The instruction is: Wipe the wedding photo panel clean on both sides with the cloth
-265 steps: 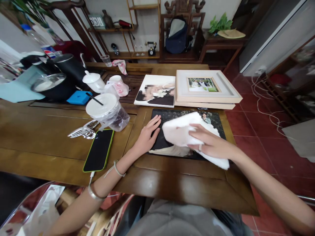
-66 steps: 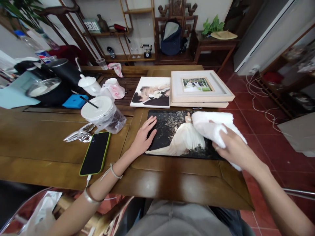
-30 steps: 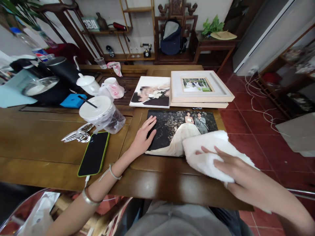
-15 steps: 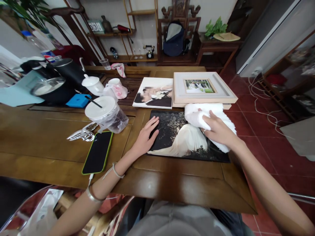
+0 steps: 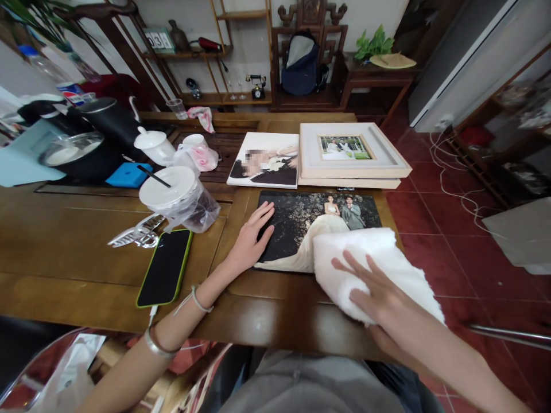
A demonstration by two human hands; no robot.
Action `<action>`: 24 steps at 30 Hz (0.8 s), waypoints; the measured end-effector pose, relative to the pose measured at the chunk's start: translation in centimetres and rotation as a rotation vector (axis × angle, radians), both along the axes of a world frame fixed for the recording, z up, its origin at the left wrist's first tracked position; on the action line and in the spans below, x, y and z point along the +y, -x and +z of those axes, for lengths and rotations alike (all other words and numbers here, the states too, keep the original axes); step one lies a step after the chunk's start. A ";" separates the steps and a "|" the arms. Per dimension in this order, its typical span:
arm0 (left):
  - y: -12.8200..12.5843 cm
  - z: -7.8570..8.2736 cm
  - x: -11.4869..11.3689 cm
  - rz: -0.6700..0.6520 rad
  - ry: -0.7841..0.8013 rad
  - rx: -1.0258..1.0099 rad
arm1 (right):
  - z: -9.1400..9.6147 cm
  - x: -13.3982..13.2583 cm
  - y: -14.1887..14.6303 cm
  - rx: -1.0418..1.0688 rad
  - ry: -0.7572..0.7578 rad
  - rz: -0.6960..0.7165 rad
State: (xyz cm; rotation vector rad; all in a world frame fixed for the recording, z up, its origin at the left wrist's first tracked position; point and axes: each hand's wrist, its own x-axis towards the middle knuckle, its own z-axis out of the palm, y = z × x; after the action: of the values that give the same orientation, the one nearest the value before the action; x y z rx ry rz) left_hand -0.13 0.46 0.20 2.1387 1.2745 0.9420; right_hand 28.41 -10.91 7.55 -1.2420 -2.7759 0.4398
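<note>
Towel, grasped beneath the right fingers, partly covers the photo panel; left fingers, released, touch the panel's left end.

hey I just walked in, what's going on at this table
Someone's right hand holds a white towel over the lower right of a dark wedding photo panel, while the left hand rests on its left side. Beyond it lie a white-bordered photo print and stacked picture frames. A green-cased phone lies to the left.

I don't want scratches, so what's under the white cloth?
The white cloth covers the lower right of the dark photo and some wooden table; details beneath are hidden.
</note>
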 end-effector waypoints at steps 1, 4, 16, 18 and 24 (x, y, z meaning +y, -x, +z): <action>0.0 0.0 0.0 0.000 0.000 0.002 | 0.0 -0.8 0.2 0.011 0.018 0.011; 0.0 0.0 0.0 -0.002 -0.002 0.004 | 0.2 -1.7 0.5 0.006 0.090 0.032; 0.0 0.1 0.0 -0.007 0.014 -0.002 | -0.1 9.7 -0.8 -0.032 -0.077 -0.088; 0.0 0.1 0.0 -0.006 0.016 -0.004 | -0.8 11.4 -0.8 -0.009 -0.121 -0.115; 0.0 0.1 0.0 -0.007 0.009 -0.006 | -2.4 12.3 -0.5 0.015 -0.232 -0.108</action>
State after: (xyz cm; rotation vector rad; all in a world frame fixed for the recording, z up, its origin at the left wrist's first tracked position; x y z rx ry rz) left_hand -0.10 0.43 0.30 2.1305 1.2652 0.9372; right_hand 28.91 1.41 5.18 -1.3166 -2.6383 0.1137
